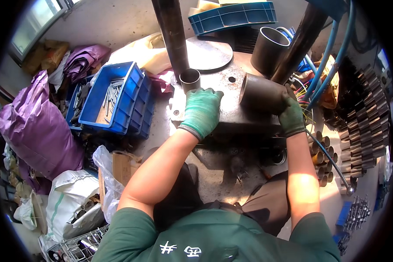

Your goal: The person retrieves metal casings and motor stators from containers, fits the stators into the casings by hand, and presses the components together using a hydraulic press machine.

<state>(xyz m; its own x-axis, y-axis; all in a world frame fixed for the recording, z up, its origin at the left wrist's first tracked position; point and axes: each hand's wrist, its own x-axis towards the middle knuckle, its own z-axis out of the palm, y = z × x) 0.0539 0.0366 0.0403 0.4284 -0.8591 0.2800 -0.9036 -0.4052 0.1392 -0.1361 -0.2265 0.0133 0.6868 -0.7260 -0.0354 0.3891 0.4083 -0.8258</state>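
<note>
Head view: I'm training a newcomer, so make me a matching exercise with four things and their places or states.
1. Left hand
2. Right hand
3. Blue bin
4. Purple sack

A. holds thin rods
B. on the tipped tube
C. left of the bin
D. at the small upright tube

Pairs: 1-D, 2-B, 3-A, 4-C

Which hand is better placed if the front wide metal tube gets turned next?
Probably the right hand: it holds the right end of the wide metal tube. The left hand is farther off, by the narrow metal tube.
</note>
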